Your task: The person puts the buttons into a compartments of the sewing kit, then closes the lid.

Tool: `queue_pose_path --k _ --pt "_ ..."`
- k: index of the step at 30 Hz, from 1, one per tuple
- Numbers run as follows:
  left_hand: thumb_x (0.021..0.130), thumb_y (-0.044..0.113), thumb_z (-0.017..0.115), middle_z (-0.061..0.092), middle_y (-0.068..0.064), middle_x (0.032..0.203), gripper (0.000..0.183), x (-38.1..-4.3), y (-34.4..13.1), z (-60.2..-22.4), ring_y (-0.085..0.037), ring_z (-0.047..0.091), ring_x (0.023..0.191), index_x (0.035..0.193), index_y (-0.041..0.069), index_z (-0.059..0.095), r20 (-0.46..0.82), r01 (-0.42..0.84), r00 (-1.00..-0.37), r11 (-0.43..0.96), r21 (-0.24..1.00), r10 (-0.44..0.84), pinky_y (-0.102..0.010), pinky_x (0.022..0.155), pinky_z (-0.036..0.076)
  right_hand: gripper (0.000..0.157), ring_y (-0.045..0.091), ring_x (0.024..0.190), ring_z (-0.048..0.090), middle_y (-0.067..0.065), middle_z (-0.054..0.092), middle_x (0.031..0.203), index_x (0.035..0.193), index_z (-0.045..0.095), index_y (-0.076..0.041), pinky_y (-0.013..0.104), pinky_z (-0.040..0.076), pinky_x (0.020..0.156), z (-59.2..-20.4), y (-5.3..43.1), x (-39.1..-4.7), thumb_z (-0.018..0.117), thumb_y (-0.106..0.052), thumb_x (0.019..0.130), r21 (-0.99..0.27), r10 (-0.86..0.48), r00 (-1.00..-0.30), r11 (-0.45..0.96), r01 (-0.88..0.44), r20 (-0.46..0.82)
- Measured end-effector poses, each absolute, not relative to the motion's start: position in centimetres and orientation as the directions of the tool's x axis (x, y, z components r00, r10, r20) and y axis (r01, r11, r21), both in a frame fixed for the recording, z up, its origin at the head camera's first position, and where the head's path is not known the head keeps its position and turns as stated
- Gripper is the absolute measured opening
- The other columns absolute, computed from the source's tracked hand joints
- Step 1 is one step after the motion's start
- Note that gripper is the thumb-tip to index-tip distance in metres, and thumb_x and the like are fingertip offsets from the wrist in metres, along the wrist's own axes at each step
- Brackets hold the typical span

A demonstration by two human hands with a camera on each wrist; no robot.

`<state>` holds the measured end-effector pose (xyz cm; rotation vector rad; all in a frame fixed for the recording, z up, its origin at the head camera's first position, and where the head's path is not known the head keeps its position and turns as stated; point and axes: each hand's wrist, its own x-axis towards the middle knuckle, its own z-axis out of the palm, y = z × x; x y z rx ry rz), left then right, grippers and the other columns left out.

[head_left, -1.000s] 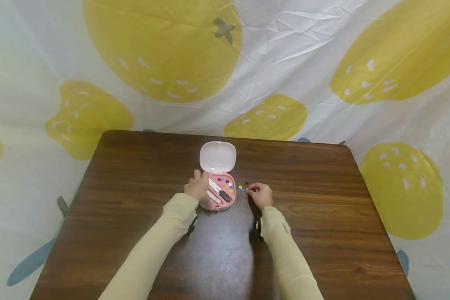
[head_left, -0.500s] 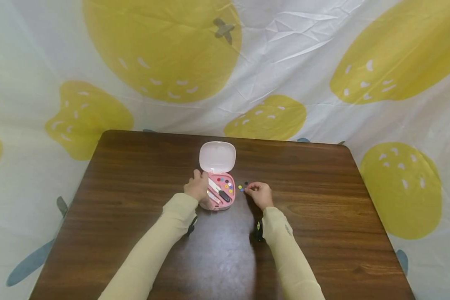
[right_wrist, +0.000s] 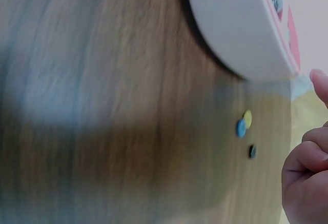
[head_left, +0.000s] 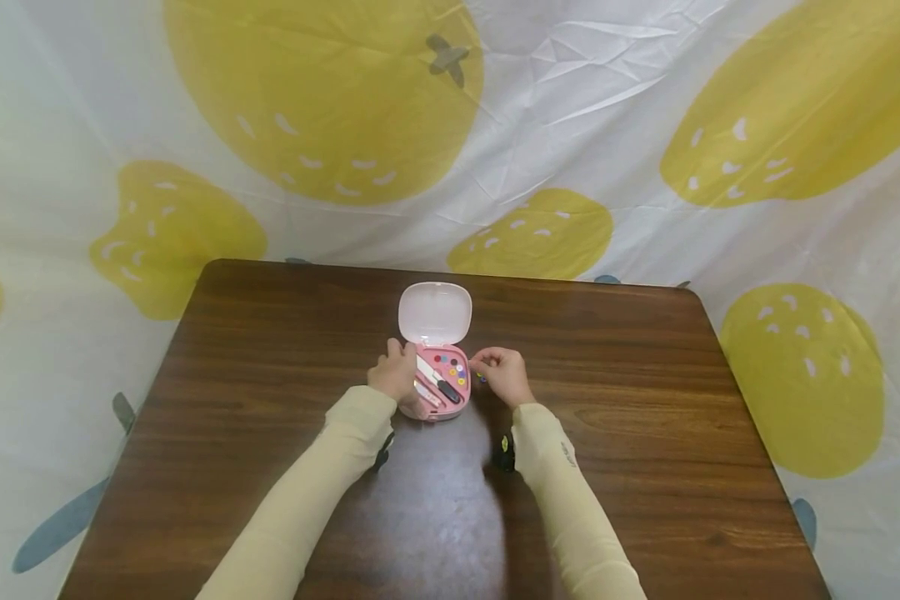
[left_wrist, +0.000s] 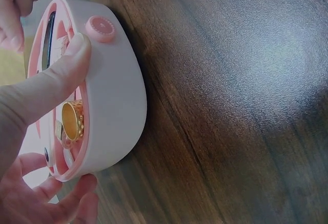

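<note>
A pink-and-white sewing kit case (head_left: 461, 408) stands on the table with its lid (head_left: 436, 312) tipped back. My left hand (head_left: 394, 372) grips its left side, the thumb over the front rim and the fingers round the side. Inside lie several coloured buttons (head_left: 453, 372), a dark-handled tool (head_left: 447, 392) and a gold thimble (left_wrist: 73, 120). My right hand (head_left: 506, 375) is at the case's right rim, thumb and forefinger brought together as in a pinch on a small button; the button itself is hidden. Below this hand, a yellow button (right_wrist: 247, 118), a blue button (right_wrist: 241, 128) and a black button (right_wrist: 252, 151) lie loose.
The brown wooden table (head_left: 285, 333) reaches back to a hanging cloth (head_left: 360, 233) printed with yellow fruit. A pink round latch (left_wrist: 101, 28) sticks out from the case's front wall. Both forearms come in from the near edge.
My right hand has moved left and slightly away from me, from the loose buttons to the case's right rim. The left hand and the case have stayed in place.
</note>
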<state>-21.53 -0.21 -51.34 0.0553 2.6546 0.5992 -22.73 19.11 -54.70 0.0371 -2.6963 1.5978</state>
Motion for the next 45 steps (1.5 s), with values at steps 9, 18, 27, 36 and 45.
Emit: queue_pose_path --k 9,18,27,36,45 --pt "0.046 0.024 0.091 0.031 -0.016 0.119 0.107 -21.4 -0.3 -51.0 -0.032 0.046 0.101 0.133 0.006 0.031 -0.38 -0.045 -0.916 0.909 0.413 0.127 -0.046 0.081 0.045 0.007 0.004 0.044 0.034 -0.003 0.043 0.049 0.076 0.068 0.005 0.019 0.026 0.043 -54.1 17.0 -23.1 0.069 -0.002 0.076 -0.866 -0.086 -0.996 0.499 -0.03 -0.014" --pt "0.045 0.026 0.091 0.03 -0.015 0.12 0.107 -21.5 -0.3 -51.1 -0.033 0.046 0.101 0.132 0.005 0.031 -0.377 -0.035 -0.917 0.915 0.403 0.131 -0.046 0.08 0.044 0.006 0.005 0.048 0.039 -0.004 0.046 0.052 0.075 0.068 0.002 0.018 0.032 0.044 -53.6 15.4 -23.3 0.07 -0.003 0.074 -0.823 -0.087 -0.995 0.567 -0.007 -0.051" --pt "0.046 0.025 0.091 0.03 -0.016 0.121 0.106 -21.5 -0.3 -51.2 -0.034 0.046 0.101 0.131 0.005 0.032 -0.379 -0.025 -0.915 0.917 0.397 0.139 -0.046 0.08 0.045 0.006 0.007 0.049 0.044 -0.003 0.049 0.055 0.077 0.07 -0.004 0.018 0.037 0.044 -53.5 14.9 -23.4 0.07 -0.01 0.076 -0.762 -0.054 -0.986 0.642 0.085 -0.156" --pt "0.047 0.023 0.09 0.031 -0.016 0.119 0.104 -21.5 -0.2 -50.8 -0.033 0.046 0.104 0.132 0.005 0.033 -0.386 -0.03 -0.913 0.919 0.393 0.135 -0.046 0.082 0.044 0.008 0.011 0.062 0.051 0.0 0.064 0.072 0.081 0.073 -0.012 0.022 0.039 0.051 -53.2 14.6 -23.2 0.07 -0.017 0.077 -0.697 -0.007 -0.987 0.709 0.108 -0.16" --pt "0.038 0.025 0.093 0.031 -0.016 0.117 0.11 -22.5 -0.1 -52.6 -0.033 0.047 0.099 0.129 0.006 0.034 -0.39 -0.047 -0.912 0.916 0.398 0.123 -0.047 0.076 0.046 0.011 0.012 0.066 0.052 0.006 0.066 0.08 0.086 0.073 -0.006 0.02 0.041 0.052 -53.5 14.8 -23.1 0.068 -0.012 0.079 -0.757 -0.033 -0.991 0.649 0.077 -0.128"
